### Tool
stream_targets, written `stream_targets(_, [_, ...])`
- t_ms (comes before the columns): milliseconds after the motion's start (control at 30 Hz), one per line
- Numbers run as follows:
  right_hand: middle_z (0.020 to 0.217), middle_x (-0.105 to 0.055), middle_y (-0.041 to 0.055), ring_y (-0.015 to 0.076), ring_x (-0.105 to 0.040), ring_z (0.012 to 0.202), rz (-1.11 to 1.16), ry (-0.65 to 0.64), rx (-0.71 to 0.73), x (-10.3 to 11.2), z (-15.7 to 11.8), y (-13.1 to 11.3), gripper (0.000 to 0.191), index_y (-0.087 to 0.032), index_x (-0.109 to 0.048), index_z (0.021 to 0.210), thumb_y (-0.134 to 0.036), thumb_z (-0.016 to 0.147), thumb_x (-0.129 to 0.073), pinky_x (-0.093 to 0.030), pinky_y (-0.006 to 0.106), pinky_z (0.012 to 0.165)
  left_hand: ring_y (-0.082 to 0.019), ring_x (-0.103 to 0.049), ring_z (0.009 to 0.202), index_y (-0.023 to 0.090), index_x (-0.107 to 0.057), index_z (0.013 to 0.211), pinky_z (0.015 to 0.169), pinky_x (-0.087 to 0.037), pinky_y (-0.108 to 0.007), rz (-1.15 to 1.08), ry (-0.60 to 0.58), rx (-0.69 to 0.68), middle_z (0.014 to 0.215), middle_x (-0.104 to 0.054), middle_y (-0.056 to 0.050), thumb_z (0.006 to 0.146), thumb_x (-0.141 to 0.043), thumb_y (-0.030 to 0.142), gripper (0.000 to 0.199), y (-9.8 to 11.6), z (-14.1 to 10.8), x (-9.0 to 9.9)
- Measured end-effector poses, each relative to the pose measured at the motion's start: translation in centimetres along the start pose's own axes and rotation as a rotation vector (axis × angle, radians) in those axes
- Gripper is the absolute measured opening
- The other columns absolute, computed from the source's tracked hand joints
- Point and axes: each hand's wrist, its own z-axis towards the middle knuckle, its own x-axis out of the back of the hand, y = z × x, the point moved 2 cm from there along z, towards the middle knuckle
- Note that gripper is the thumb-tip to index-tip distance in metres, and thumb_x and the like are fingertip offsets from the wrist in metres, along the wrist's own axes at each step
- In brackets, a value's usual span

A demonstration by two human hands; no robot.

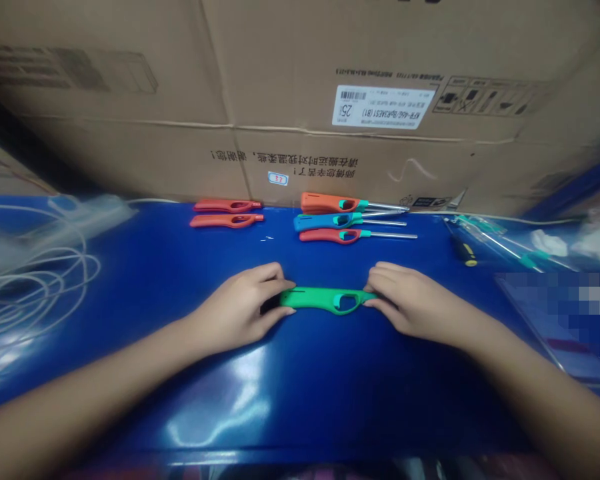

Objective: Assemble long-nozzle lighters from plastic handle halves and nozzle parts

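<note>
A green lighter body (313, 299) with a teal trigger lies level between my hands, above the blue table (330, 400). My left hand (255, 300) pinches its wide left end between thumb and fingers. At the narrow right end, my right hand (400, 297) has its fingers closed on it; no metal tube shows there. Behind are an orange lighter (325, 203), a blue lighter (320, 221) and a red lighter (320, 235), with metal tubes pointing right. Two red-orange bodies (215, 221) without tubes lie further left.
A cardboard box (280, 80) stands along the back edge. White cables (35, 287) are coiled at the left. Tubes with teal ends (510, 247), a dark yellow-ended tool (465, 250) and white crumpled material (550, 243) lie at the right, beside a flat clear sheet (545, 320).
</note>
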Motion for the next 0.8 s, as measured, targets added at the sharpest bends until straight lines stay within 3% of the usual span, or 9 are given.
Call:
stream_targets(200, [0.088, -0.062, 0.0070, 0.0222, -0.055, 0.082, -0.016, -0.035, -0.091, 0.2, 0.1, -0.3, 0.011, -0.018, -0.058, 0.089, -0.022, 0.098, -0.055, -0.044, 0.034, 0.071, -0.020, -0.063, 0.091, 0.020, -0.067, 0.120, 0.080, -0.054, -0.034, 0.009, 0.003, 0.021, 0.103, -0.062, -0.005, 0.097, -0.060, 0.035, 0.028, 0.1, 0.2, 0.1])
stream_targets(267, [0.094, -0.066, 0.0063, 0.0225, -0.060, 0.087, 0.035, -0.064, -0.105, 0.8, -0.1, -0.1, 0.009, -0.020, -0.061, 0.094, -0.029, 0.097, -0.061, -0.046, 0.035, 0.076, -0.022, -0.064, 0.094, 0.021, -0.066, 0.119, 0.083, -0.055, -0.036, 0.063, -0.010, 0.040, 0.107, -0.062, -0.006, 0.096, -0.059, 0.036, 0.028, 0.2, 0.3, 0.1])
stream_targets(367, [0.106, -0.070, 0.0051, 0.0235, -0.065, 0.099, 0.093, -0.005, -0.100, 2.3, -0.7, 1.1, 0.029, -0.024, -0.065, 0.107, -0.048, 0.092, -0.068, -0.048, 0.038, 0.088, -0.024, -0.064, 0.097, 0.021, -0.064, 0.119, 0.084, -0.055, -0.039, 0.141, -0.027, 0.040, 0.110, -0.063, -0.007, 0.097, -0.056, 0.037, 0.029, 0.5, 0.3, 0.2])
stream_targets(433, [0.107, -0.072, 0.0067, 0.0249, -0.067, 0.098, -0.008, 0.156, -0.255, 3.4, -1.3, 2.8, 0.033, -0.023, -0.066, 0.108, -0.052, 0.094, -0.061, -0.050, 0.038, 0.087, -0.025, -0.064, 0.099, 0.020, -0.063, 0.118, 0.085, -0.055, -0.040, 0.173, -0.028, 0.029, 0.111, -0.063, -0.007, 0.096, -0.055, 0.038, 0.030, 0.7, 0.2, 0.2])
stream_targets(500, [0.107, -0.072, 0.0106, 0.0280, -0.068, 0.093, -0.179, 0.256, -0.555, 4.3, -2.2, 5.1, 0.034, -0.020, -0.066, 0.110, -0.049, 0.095, -0.056, -0.052, 0.041, 0.081, -0.025, -0.064, 0.099, 0.021, -0.063, 0.118, 0.085, -0.055, -0.040, 0.190, -0.025, 0.025, 0.111, -0.064, -0.007, 0.095, -0.055, 0.040, 0.030, 0.7, 0.2, 0.2])
stream_targets(600, [0.119, -0.066, 0.0196, 0.0348, -0.067, 0.102, -0.310, 0.212, -0.908, 4.5, -3.7, 8.6, 0.043, -0.015, -0.063, 0.121, -0.044, 0.091, -0.057, -0.053, 0.046, 0.086, -0.025, -0.064, 0.098, 0.021, -0.062, 0.118, 0.085, -0.055, -0.039, 0.192, -0.024, 0.023, 0.111, -0.065, -0.007, 0.096, -0.053, 0.042, 0.031, 0.5, 0.3, 0.2])
stream_targets(700, [0.130, -0.059, 0.0253, 0.0405, -0.060, 0.118, -0.290, 0.125, -1.124, 4.1, -4.8, 11.4, 0.053, -0.011, -0.058, 0.129, -0.046, 0.090, -0.056, -0.051, 0.049, 0.094, -0.024, -0.064, 0.098, 0.021, -0.064, 0.116, 0.085, -0.054, -0.037, 0.169, -0.018, 0.014, 0.109, -0.065, -0.008, 0.099, -0.051, 0.042, 0.031, 0.3, 0.4, 0.3])
stream_targets(800, [0.124, -0.063, 0.0289, 0.0436, -0.064, 0.110, -0.250, 0.071, -1.218, 3.5, -5.3, 12.9, 0.057, -0.008, -0.058, 0.127, -0.045, 0.084, -0.062, -0.052, 0.052, 0.088, -0.022, -0.064, 0.097, 0.020, -0.066, 0.115, 0.084, -0.054, -0.035, 0.116, -0.030, -0.014, 0.107, -0.066, -0.008, 0.101, -0.048, 0.039, 0.029, 0.0, 0.6, 0.5])
